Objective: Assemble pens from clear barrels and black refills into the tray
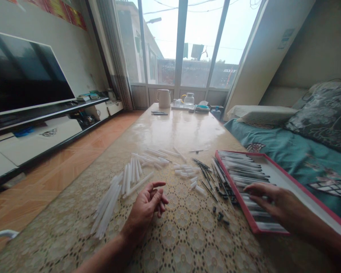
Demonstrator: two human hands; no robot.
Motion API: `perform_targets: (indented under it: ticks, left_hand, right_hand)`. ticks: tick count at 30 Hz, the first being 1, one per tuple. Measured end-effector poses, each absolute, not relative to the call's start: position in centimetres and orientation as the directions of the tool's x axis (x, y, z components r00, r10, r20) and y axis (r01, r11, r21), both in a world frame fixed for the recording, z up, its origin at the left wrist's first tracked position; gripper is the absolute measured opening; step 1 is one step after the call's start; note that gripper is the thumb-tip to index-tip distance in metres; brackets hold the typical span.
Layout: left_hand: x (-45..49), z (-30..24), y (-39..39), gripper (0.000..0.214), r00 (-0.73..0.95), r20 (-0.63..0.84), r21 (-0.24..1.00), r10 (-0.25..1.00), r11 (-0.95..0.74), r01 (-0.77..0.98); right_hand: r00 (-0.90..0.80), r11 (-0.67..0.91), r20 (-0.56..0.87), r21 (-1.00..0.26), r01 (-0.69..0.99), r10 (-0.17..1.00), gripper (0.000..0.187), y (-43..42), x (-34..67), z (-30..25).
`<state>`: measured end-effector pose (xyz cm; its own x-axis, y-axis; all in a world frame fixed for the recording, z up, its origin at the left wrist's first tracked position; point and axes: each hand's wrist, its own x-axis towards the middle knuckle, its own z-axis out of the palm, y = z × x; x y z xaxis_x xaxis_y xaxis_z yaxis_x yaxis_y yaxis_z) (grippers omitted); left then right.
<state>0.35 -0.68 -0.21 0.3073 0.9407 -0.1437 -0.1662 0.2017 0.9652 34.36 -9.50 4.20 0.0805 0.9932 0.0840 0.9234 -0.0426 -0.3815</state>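
My left hand hovers over the table with its fingers loosely bent and apart, holding nothing that shows. Left of it lie long white translucent pen barrels, and more barrels lie beyond. My right hand is over the red-rimmed box, thumb and forefinger apart above a row of pens. Its other fingers are partly hidden. Between the hands are short white tubes, thin dark refills and small black pieces, likely caps. Dark parts also lie against the box's left wall.
The table has a patterned cover. At its far end stand a beige jug, a glass pitcher and a tissue pack. A sofa borders the right; a TV cabinet is at left.
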Motion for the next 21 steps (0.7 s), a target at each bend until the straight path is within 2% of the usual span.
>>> perform_targets:
  ticks: [2,6,8,15,21]
  left_hand:
    - [0.4,-0.2,-0.7,0.039,0.309,-0.145,0.964,0.94,0.204,-0.169]
    - [0.3,-0.2,-0.7,0.039,0.307,-0.15,0.962,0.94,0.21,-0.175]
    - [0.3,-0.3,-0.7,0.039,0.311,-0.151,0.961,0.938,0.213,-0.176]
    - [0.4,-0.5,-0.7,0.038,0.315,-0.144,0.959,0.938,0.211,-0.189]
    - [0.3,-0.8,-0.5,0.038,0.326,-0.131,0.958,0.936,0.204,-0.199]
  right_hand:
    - [0.06,-0.02,0.105,-0.348,0.937,0.993,0.02,-7.3,31.3,4.3]
    - [-0.062,0.076,0.059,-0.284,0.956,0.996,0.018,-3.6,26.3,3.5]
    - [-0.071,0.08,0.045,-0.23,0.97,0.996,0.018,-2.1,24.5,3.1]
    - [0.149,-0.144,0.081,-0.064,0.987,0.985,0.027,1.8,22.7,2.6]
    - [0.263,-0.263,0.044,0.005,0.965,0.964,0.026,3.6,23.2,2.6]
